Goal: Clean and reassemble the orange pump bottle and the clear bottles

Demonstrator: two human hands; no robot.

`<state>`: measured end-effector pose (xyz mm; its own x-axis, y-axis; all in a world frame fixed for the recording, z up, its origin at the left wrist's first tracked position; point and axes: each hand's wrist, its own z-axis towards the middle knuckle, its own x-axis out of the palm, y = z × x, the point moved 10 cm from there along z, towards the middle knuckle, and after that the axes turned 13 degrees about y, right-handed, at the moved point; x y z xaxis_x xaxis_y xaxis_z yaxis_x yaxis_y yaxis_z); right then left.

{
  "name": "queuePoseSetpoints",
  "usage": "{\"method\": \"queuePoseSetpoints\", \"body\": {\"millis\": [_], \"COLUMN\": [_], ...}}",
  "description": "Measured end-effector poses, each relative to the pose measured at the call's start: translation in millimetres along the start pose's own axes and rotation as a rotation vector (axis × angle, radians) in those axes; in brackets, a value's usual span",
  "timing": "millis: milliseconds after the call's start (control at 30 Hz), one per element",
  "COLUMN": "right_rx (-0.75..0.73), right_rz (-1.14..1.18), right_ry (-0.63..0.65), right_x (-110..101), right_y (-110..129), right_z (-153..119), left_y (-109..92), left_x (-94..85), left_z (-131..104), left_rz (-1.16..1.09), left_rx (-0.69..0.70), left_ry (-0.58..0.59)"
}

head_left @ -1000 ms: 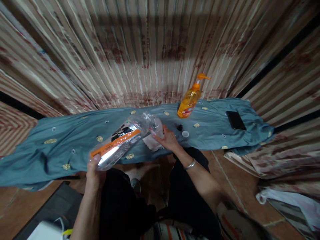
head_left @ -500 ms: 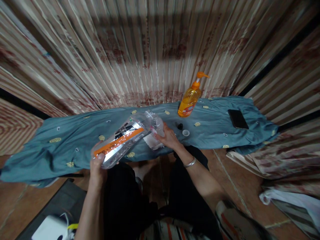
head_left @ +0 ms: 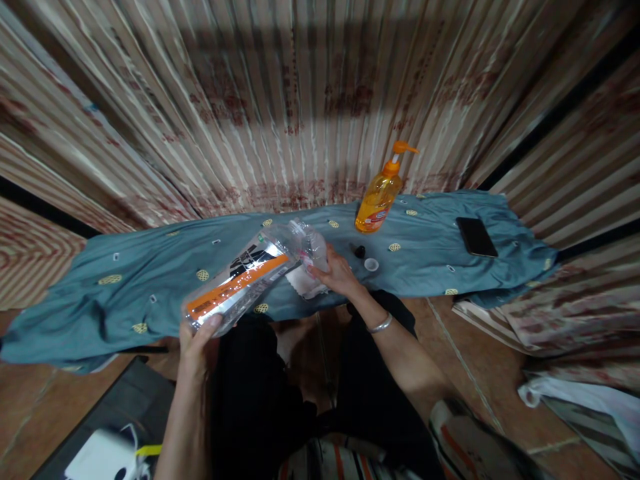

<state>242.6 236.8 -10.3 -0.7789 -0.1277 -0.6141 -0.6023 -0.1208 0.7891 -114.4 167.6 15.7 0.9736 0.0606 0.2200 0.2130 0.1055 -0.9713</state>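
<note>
A large clear plastic bottle (head_left: 240, 283) with a silver and orange label lies tilted across the middle of the view. My left hand (head_left: 199, 343) is closed around its bottom end, thumb on the label. Its neck meets a smaller clear plastic container (head_left: 314, 247), which my right hand (head_left: 339, 272) grips from the right. Whether the two mouths touch is hard to make out. Beneath them, a white packet or tissue (head_left: 306, 283) rests on the cloth. To the right of my right hand sit a small black cap (head_left: 359, 251) and a white cap (head_left: 371, 265).
An orange pump bottle (head_left: 376, 208) stands towards the back of the narrow cloth-covered table (head_left: 165, 267). A dark phone (head_left: 477, 237) lies at the right. Striped curtains (head_left: 300, 100) hang close behind. At lower left, a white device (head_left: 103, 457) sits on a dark surface.
My left thumb has shifted along the large bottle, which has turned a little. My right hand and the smaller container stay nearly in place.
</note>
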Motion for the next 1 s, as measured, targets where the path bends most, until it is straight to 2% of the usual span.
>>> {"method": "queuePoseSetpoints", "body": {"millis": [233,500,733,1000], "right_rx": [0.01,-0.02,0.012,-0.003], "right_rz": [-0.016,-0.03,-0.011,0.003], "right_ry": [0.05,0.055,0.064,0.063], "right_x": [2.1,0.7,-0.5,-2.0], "right_y": [-1.5,5.1,5.3,7.8], "right_z": [1.8,0.9,-0.1,-1.3], "left_y": [-1.2,8.3,10.4,0.1], "left_x": [6.0,-9.4,-15.9,-11.0], "left_z": [-11.6,-15.0,-20.7,-34.9], "left_rz": [-0.012,0.018,0.07,0.082], "left_rx": [0.017,0.013,0.082,0.103], "left_ry": [-0.067,-0.062,-0.092,-0.109]}}
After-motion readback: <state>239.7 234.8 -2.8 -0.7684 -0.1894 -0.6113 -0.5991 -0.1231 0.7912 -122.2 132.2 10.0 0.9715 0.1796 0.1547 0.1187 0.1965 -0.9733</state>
